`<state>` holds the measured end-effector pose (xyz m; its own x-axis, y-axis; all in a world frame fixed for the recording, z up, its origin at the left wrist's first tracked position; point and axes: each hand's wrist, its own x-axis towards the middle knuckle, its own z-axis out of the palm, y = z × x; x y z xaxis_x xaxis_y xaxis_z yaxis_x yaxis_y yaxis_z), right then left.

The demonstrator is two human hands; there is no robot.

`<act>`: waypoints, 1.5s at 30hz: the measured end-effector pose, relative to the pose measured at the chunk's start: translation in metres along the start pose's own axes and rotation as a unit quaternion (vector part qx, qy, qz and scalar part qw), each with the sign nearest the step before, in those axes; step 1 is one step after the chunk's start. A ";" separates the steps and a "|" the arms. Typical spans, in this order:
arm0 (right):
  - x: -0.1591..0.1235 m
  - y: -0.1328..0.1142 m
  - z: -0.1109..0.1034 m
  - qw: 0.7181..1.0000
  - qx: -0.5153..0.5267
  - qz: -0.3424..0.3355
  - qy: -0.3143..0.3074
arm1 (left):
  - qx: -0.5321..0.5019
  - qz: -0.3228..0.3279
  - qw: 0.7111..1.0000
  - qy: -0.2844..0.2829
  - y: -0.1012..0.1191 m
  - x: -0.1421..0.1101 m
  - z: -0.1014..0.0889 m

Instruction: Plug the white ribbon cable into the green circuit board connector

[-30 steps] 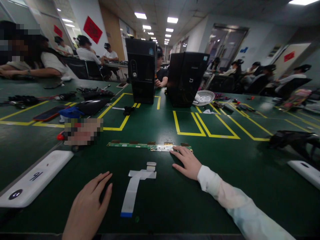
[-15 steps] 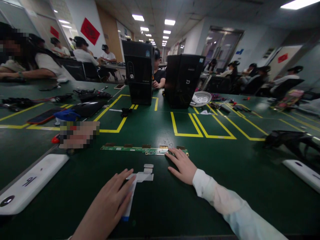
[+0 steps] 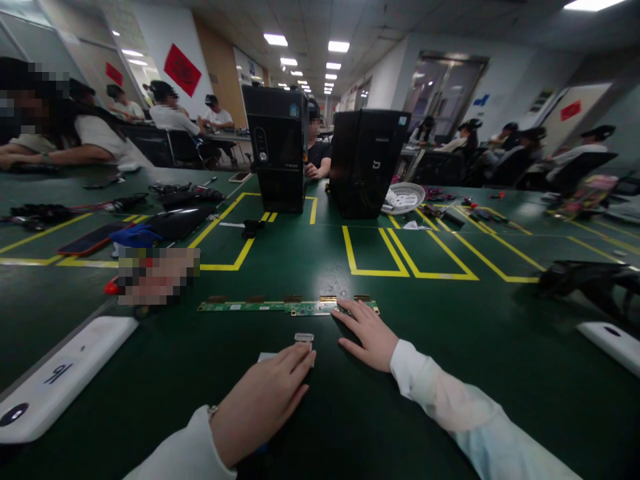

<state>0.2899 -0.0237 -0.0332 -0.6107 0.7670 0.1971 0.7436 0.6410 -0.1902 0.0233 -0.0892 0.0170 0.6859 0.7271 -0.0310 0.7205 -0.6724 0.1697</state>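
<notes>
A long, thin green circuit board [image 3: 250, 305] with several copper-coloured tabs along its back edge lies across the table in front of me. My right hand [image 3: 371, 335] rests on its right end, fingers spread and flat. Nearer to me, my left hand [image 3: 267, 400] lies over a white flat ribbon cable [image 3: 304, 338], with fingers stretched out and the tips close to its connector end. Most of the cable is hidden under that hand; a bit of its white strip shows behind the knuckles and a little blue below the palm.
Two black computer towers [image 3: 277, 153] [image 3: 369, 167] stand at the back of the green table [image 3: 425, 387]. White devices lie at the left [image 3: 70, 373] and right [image 3: 613, 347]. Cables, a blue item [image 3: 135, 235] and a white basket [image 3: 404, 198] lie farther off. People sit around.
My left hand has moved right and slightly forward, from beside the ribbon cable's long strip to over its connector end, covering most of it. My right hand stays on the circuit board.
</notes>
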 end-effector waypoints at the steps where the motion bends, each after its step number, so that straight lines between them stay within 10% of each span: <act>1: 0.000 0.001 0.000 1.000 0.001 -0.001 0.000 | 0.003 0.003 1.000 -0.001 0.004 0.005 0.000; 18: -0.003 0.002 0.001 1.000 0.011 -0.002 0.002 | -0.013 -0.024 0.993 0.111 0.010 0.043 0.032; 45: -0.002 0.001 -0.001 1.000 0.027 0.001 0.008 | -0.040 -0.041 0.995 0.081 0.011 0.047 0.029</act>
<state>0.2921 -0.0247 -0.0330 -0.6048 0.7674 0.2131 0.7286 0.6411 -0.2410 0.0669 -0.0665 -0.0112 0.5954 0.7958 0.1104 0.7579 -0.6019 0.2517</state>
